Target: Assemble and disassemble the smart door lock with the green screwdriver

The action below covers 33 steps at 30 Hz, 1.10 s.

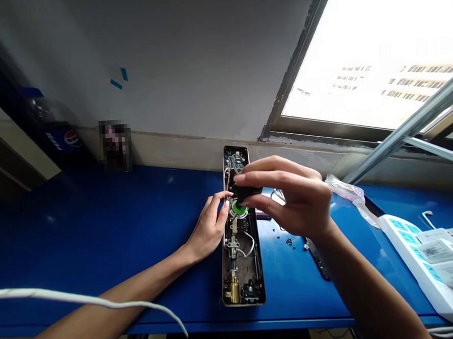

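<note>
A pale wall (182,70) rises behind a blue counter (149,220), with a bright window (365,53) at the upper right. On the counter's right side lies a white power strip (409,263) with chargers plugged in. A long, narrow, open housing (241,281) lies on the counter, one end near the wall and the other near the front edge, its inner parts exposed. A Pepsi bottle (61,144) stands far left, by the wall. A white cable (65,296) crosses in front of the left forearm.

The right hand (299,195) is above the middle of the housing. Its grip is closed to the width of a dark object (250,190), pinched between thumb and fingers over a green round part (238,208). The left hand (209,227) is at the housing's left rim, fingers bent and loosely gathered, thumb and index fingertips at the edge beside the green part; whether that grip pinches the rim or merely rests there, I cannot tell.

A dark flat piece (320,265) lies right of the housing, partly hidden by the right forearm. Inside the housing's near end sits a brass cylinder (234,290). Tiny black pieces (289,242) are scattered on the counter between housing and flat piece.
</note>
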{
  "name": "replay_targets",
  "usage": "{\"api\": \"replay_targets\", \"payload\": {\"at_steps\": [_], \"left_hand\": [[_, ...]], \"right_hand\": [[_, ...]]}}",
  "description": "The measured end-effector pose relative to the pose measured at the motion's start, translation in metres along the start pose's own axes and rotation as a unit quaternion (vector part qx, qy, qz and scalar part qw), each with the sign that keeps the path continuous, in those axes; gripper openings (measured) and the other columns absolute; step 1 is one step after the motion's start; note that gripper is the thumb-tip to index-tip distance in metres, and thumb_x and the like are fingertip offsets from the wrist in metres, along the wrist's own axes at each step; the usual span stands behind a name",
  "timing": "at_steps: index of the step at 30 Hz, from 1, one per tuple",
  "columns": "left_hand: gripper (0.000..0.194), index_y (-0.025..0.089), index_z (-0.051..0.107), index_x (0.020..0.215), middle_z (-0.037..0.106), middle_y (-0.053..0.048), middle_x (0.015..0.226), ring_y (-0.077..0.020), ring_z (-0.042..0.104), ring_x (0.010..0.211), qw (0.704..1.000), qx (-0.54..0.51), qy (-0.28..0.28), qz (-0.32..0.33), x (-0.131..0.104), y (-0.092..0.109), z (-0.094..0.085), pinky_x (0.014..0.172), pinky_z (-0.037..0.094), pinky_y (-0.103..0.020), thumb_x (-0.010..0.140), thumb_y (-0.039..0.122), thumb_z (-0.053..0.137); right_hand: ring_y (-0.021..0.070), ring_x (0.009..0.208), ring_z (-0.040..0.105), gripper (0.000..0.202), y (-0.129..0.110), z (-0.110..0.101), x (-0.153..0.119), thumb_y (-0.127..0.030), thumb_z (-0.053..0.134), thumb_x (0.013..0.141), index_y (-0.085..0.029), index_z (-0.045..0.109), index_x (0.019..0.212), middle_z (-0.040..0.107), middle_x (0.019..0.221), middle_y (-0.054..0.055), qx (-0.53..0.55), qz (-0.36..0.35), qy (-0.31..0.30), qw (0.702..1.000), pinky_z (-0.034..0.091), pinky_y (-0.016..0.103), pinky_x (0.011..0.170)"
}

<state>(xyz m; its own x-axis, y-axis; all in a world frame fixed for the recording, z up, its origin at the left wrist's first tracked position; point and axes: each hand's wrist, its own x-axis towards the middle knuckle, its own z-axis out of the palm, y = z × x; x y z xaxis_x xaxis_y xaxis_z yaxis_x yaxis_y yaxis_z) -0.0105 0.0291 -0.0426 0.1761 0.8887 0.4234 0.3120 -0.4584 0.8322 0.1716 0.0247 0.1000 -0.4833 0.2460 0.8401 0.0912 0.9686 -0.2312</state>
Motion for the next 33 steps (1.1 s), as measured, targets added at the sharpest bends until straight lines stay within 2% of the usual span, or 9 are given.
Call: {"api": "replay_targets", "payload": {"at_steps": [3, 6, 11, 13, 16, 21, 26, 30, 33], "left_hand": [[0.03, 0.024, 0.056, 0.134, 0.065, -0.009, 0.129, -0.0242, 0.061, 0.123, 1.0, 0.002, -0.002, -0.002, 0.0, 0.0, 0.0, 0.108, 0.05, -0.041, 0.108, 0.032, 0.044], [0.031, 0.024, 0.056, 0.134, 0.065, -0.01, 0.13, -0.0251, 0.06, 0.127, 1.0, -0.004, -0.004, 0.001, 0.001, 0.001, -0.001, 0.111, 0.048, -0.042, 0.108, 0.034, 0.043], [0.032, 0.024, 0.057, 0.135, 0.066, -0.009, 0.125, -0.025, 0.062, 0.121, 1.0, -0.015, -0.011, 0.001, 0.001, -0.001, -0.002, 0.109, 0.051, -0.043, 0.109, 0.035, 0.044], [0.032, 0.024, 0.056, 0.136, 0.066, -0.009, 0.126, -0.0248, 0.062, 0.121, 1.0, -0.006, -0.012, 0.001, 0.001, -0.001, -0.003, 0.108, 0.051, -0.042, 0.109, 0.036, 0.044], [0.032, 0.023, 0.057, 0.135, 0.066, -0.009, 0.128, -0.025, 0.062, 0.123, 1.0, 0.011, -0.011, 0.006, 0.001, -0.001, -0.004, 0.11, 0.049, -0.042, 0.109, 0.036, 0.043], [0.032, 0.023, 0.057, 0.135, 0.067, -0.009, 0.123, -0.0257, 0.063, 0.119, 1.0, -0.003, -0.02, 0.0, 0.001, 0.0, -0.004, 0.109, 0.051, -0.044, 0.108, 0.035, 0.044], [0.029, 0.023, 0.058, 0.13, 0.067, -0.009, 0.125, -0.0259, 0.063, 0.119, 1.0, 0.028, -0.009, -0.005, 0.002, 0.004, -0.005, 0.108, 0.052, -0.044, 0.108, 0.033, 0.042], [0.028, 0.023, 0.06, 0.126, 0.069, -0.009, 0.118, -0.0268, 0.066, 0.11, 0.999, 0.04, -0.011, -0.008, 0.002, 0.007, -0.006, 0.1, 0.056, -0.045, 0.106, 0.031, 0.042], [0.029, 0.023, 0.059, 0.129, 0.069, -0.008, 0.115, -0.0263, 0.066, 0.109, 0.999, 0.052, -0.001, 0.008, 0.002, 0.004, -0.005, 0.098, 0.056, -0.043, 0.106, 0.03, 0.044]], "right_hand": [[0.0203, 0.101, 0.072, 0.04, -0.001, 0.001, -0.001, -0.029, 0.075, 0.094, -0.026, 0.071, 0.134, 0.072, 0.119, 0.01, -0.026, 0.023, -0.006, 0.999, 0.065, 0.035, 0.083], [0.0227, 0.126, 0.067, 0.048, -0.003, 0.003, -0.002, -0.012, 0.05, 0.105, -0.023, 0.054, 0.151, 0.064, 0.144, 0.013, 0.036, 0.042, -0.078, 0.995, 0.059, 0.044, 0.105], [0.0177, 0.094, 0.072, 0.039, -0.003, 0.007, -0.001, -0.026, 0.08, 0.09, -0.024, 0.074, 0.128, 0.072, 0.108, 0.007, -0.015, 0.012, 0.005, 1.0, 0.064, 0.032, 0.079], [0.0189, 0.099, 0.071, 0.035, -0.003, 0.007, 0.0, -0.027, 0.074, 0.095, -0.024, 0.073, 0.129, 0.07, 0.113, 0.009, -0.033, 0.032, 0.0, 0.999, 0.063, 0.034, 0.083], [0.0212, 0.121, 0.068, 0.046, -0.002, 0.007, 0.0, -0.01, 0.053, 0.103, -0.023, 0.06, 0.147, 0.068, 0.137, 0.012, 0.029, 0.04, -0.05, 0.997, 0.06, 0.041, 0.101], [0.0171, 0.09, 0.071, 0.038, -0.001, 0.007, -0.001, -0.026, 0.084, 0.086, -0.02, 0.077, 0.122, 0.071, 0.104, 0.008, -0.006, 0.008, 0.019, 1.0, 0.063, 0.03, 0.075], [0.0205, 0.122, 0.068, 0.043, -0.006, 0.007, 0.001, -0.011, 0.052, 0.105, -0.017, 0.058, 0.146, 0.069, 0.135, 0.014, 0.035, 0.031, -0.072, 0.996, 0.059, 0.04, 0.102], [0.0162, 0.091, 0.071, 0.034, -0.009, 0.011, 0.0, -0.026, 0.08, 0.09, -0.02, 0.074, 0.123, 0.073, 0.105, 0.007, -0.017, 0.01, -0.004, 1.0, 0.064, 0.03, 0.076], [0.0161, 0.087, 0.068, 0.033, -0.01, 0.012, -0.002, -0.032, 0.079, 0.091, -0.02, 0.075, 0.122, 0.067, 0.104, 0.008, -0.061, 0.042, -0.005, 0.997, 0.062, 0.03, 0.07]]}}
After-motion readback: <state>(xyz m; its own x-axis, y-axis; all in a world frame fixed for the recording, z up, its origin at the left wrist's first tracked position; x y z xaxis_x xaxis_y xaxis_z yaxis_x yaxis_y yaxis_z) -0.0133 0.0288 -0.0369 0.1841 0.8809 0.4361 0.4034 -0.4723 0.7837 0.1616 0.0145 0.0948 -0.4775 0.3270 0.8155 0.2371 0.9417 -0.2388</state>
